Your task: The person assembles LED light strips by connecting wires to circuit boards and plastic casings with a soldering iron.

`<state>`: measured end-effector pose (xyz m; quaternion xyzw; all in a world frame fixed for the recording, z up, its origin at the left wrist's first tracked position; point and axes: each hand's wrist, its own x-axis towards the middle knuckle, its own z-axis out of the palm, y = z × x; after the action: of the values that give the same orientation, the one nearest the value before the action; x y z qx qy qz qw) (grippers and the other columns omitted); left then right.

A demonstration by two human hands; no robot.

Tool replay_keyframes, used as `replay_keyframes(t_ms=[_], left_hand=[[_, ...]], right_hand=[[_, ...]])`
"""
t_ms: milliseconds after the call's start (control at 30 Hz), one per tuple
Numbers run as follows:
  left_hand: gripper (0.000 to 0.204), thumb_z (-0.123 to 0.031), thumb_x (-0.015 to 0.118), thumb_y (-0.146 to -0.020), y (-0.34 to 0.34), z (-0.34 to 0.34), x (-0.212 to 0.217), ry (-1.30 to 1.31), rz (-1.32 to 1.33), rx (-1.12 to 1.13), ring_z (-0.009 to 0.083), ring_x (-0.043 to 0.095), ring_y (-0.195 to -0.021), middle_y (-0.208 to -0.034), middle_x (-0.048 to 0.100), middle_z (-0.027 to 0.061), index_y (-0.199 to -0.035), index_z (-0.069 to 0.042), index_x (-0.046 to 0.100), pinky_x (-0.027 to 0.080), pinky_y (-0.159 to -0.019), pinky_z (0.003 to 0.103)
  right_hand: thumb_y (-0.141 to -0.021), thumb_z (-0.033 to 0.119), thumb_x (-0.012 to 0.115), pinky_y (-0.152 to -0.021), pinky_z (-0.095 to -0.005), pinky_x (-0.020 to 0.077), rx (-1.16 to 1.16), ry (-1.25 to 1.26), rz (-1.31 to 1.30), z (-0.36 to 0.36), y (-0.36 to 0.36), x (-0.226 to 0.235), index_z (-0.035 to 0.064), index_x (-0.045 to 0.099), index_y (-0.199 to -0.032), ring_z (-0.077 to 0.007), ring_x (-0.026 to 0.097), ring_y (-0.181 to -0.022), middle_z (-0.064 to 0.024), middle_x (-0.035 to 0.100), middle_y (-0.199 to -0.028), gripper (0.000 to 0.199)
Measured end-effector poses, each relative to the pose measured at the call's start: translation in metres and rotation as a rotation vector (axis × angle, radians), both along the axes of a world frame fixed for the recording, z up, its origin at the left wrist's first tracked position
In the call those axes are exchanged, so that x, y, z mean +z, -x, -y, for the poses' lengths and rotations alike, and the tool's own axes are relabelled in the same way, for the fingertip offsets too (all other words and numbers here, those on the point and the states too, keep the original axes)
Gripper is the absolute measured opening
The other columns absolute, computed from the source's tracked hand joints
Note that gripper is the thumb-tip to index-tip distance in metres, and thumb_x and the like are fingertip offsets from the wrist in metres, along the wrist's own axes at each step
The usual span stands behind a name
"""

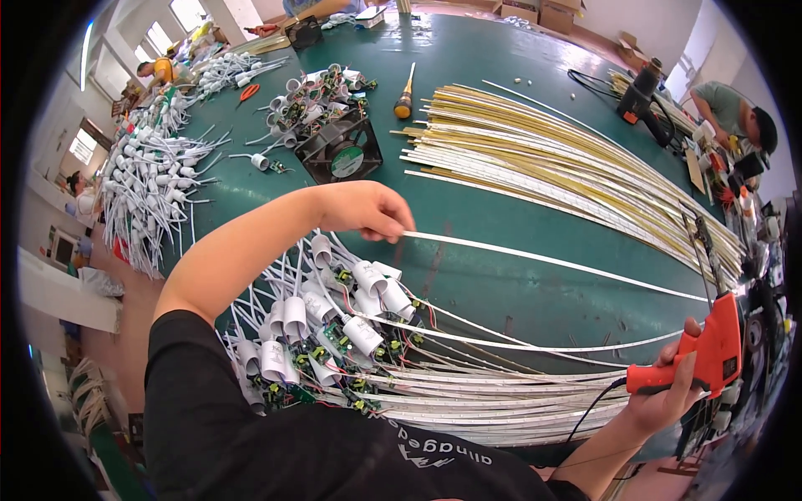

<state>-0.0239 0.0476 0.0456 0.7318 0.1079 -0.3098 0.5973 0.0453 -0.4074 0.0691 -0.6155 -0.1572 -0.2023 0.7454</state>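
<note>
My left hand [365,210] pinches the near end of one long white light strip [551,260] that lies across the green table [493,58]. My right hand [668,392] grips an orange pistol-shaped soldering tool [710,355] at the table's right edge, its black cord trailing down to the left. Between my arms lies a heap of finished strips [468,392] wired to white cylindrical sockets [334,321] and small green circuit boards.
A big fan of yellow and white strips [568,159] covers the table's far right. A black fan [342,150], loose sockets [322,96] and a screwdriver [405,92] lie at the back. White wired sockets [154,184] pile at left. Another person [735,108] works at right.
</note>
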Motion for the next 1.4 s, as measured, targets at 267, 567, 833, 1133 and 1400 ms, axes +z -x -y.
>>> replay_keyframes(t_ms=[267,567,833,1133,1400], left_hand=[[0.011,-0.006,0.061,-0.087,-0.034,0.034,-0.033,-0.108,-0.056,0.029,0.0097,0.059,-0.070,-0.082,0.062,0.0035,-0.096,-0.001,0.064,0.051,-0.064,0.023],[0.024,-0.026,0.073,-0.075,-0.049,0.058,-0.054,-0.712,0.466,-0.323,0.0281,0.063,-0.073,-0.077,0.064,0.0114,-0.083,-0.005,0.062,0.049,-0.066,0.039],[0.031,-0.035,0.070,-0.079,-0.022,0.070,0.011,-0.845,0.347,-0.425,0.0289,0.061,-0.078,-0.081,0.063,0.0119,-0.085,-0.006,0.060,0.046,-0.067,0.042],[0.013,-0.007,0.064,-0.076,0.081,-0.142,0.069,-1.124,0.382,0.143,0.0189,0.058,-0.080,-0.088,0.062,0.0074,-0.088,-0.002,0.061,0.048,-0.072,0.032],[0.024,-0.010,0.066,-0.074,0.092,-0.214,-0.044,-1.511,0.642,-0.066,0.0295,0.055,-0.101,-0.100,0.061,0.0098,-0.098,-0.007,0.064,0.046,-0.085,0.039]], right_hand=[[-0.089,0.017,0.055,-0.061,-0.0197,0.0375,0.009,-0.002,0.013,-0.002,-0.002,-0.002,-0.0093,0.039,-0.129,-0.0090,0.046,-0.070,-0.0193,0.057,-0.114,0.051],[-0.092,0.017,0.053,-0.062,-0.0194,0.0364,-0.007,0.012,-0.061,0.011,0.000,-0.008,-0.0080,0.041,-0.130,-0.0074,0.046,-0.072,-0.0171,0.056,-0.119,0.047],[-0.081,0.012,0.059,-0.058,-0.0252,0.0400,-0.025,-0.006,-0.031,-0.010,-0.001,0.001,-0.0029,0.047,-0.124,-0.0171,0.049,-0.068,-0.0133,0.056,-0.086,0.048],[-0.082,0.013,0.061,-0.060,-0.0234,0.0405,-0.042,-0.088,-0.049,-0.025,0.006,0.011,-0.0043,0.047,-0.124,-0.0163,0.050,-0.068,-0.0137,0.056,-0.093,0.047],[-0.083,0.016,0.062,-0.060,-0.0238,0.0397,0.008,-0.051,-0.072,-0.020,0.008,0.004,-0.0049,0.045,-0.123,-0.0156,0.049,-0.069,-0.0118,0.055,-0.090,0.048]])
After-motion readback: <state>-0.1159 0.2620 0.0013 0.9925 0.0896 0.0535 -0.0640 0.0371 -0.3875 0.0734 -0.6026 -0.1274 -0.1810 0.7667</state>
